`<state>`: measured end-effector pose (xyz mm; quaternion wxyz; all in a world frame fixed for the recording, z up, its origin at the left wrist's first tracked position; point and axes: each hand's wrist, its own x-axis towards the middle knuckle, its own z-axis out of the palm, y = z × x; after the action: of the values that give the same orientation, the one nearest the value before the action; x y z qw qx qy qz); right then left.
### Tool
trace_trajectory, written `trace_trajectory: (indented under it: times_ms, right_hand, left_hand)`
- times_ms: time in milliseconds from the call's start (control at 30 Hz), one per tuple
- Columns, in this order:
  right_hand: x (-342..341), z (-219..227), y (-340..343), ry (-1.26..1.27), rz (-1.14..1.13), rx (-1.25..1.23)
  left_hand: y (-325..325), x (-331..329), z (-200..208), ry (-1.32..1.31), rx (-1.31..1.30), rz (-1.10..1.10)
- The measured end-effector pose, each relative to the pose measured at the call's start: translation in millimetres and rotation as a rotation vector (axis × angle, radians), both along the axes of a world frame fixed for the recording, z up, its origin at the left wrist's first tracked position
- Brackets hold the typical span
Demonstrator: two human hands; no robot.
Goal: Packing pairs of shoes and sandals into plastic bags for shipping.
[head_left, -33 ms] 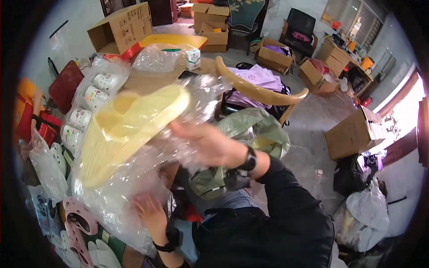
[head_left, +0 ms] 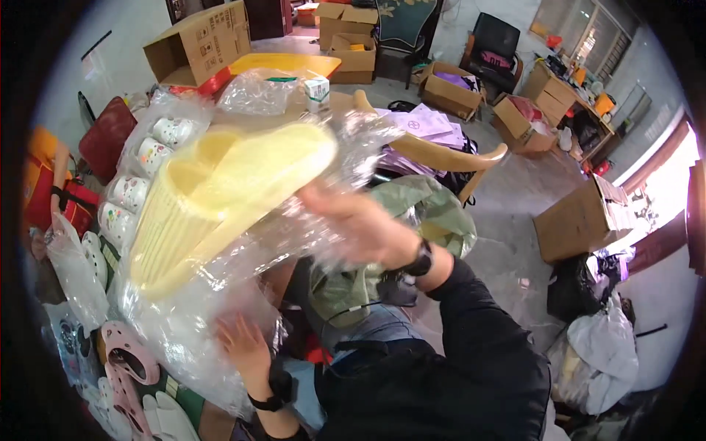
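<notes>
A pale yellow slide slipper (head_left: 243,173) tilts up in front of me, over a crumpled clear plastic bag (head_left: 173,338). My right hand (head_left: 368,228), slightly blurred, is closed at the slipper's right edge, with shiny film bunched about the fingers. Lower down, my left hand (head_left: 246,345) lies against the bag, its fingers stretched out and partly blurred behind the film. I cannot tell whether it presses on the plastic. White patterned shoes (head_left: 156,156) in clear wrap stand beyond the slipper. Pink clogs (head_left: 131,353) and white slippers (head_left: 169,415) lie to the left of my left hand.
A green sack (head_left: 430,213) sits right of my right hand, under a curved wooden chair rail (head_left: 441,156). Behind stand an open carton (head_left: 202,48) and a small white box (head_left: 317,94). Another person's arm (head_left: 60,169) shows at far left. A carton (head_left: 581,220) stands right.
My right hand has moved slightly right, and the yellow slipper has shifted up and right and turned a little. My left hand has stayed nearly in place.
</notes>
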<state>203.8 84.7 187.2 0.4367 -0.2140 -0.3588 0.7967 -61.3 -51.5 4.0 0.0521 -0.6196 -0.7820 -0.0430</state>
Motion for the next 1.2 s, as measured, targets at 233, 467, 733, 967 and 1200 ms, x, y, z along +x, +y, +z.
trace_trajectory:
  times_ms: [233,467,733,967,1200]
  right_hand:
    - [113.5,-2.4,-5.0,-0.096,-0.471,0.642]
    - [153.9,-25.4,-29.1,-0.486,-0.766,0.067]
    - [142.8,-153.7,-32.4,-0.411,-1.034,-0.189]
    - [145.1,-265.0,-50.7,-0.639,-1.004,-0.095]
    - [168.3,-251.0,-25.0,-0.414,-1.026,-0.124]
  left_hand:
    - [37.4,-21.5,22.5,-0.254,0.525,-0.274]
    - [53.7,-8.0,31.8,-0.286,0.689,-0.526]
    - [62.4,2.2,8.9,-0.288,0.040,-0.121]
    - [51.1,21.8,9.3,-0.099,0.273,-0.398]
    - [44.7,98.5,10.0,-0.444,0.125,-0.586]
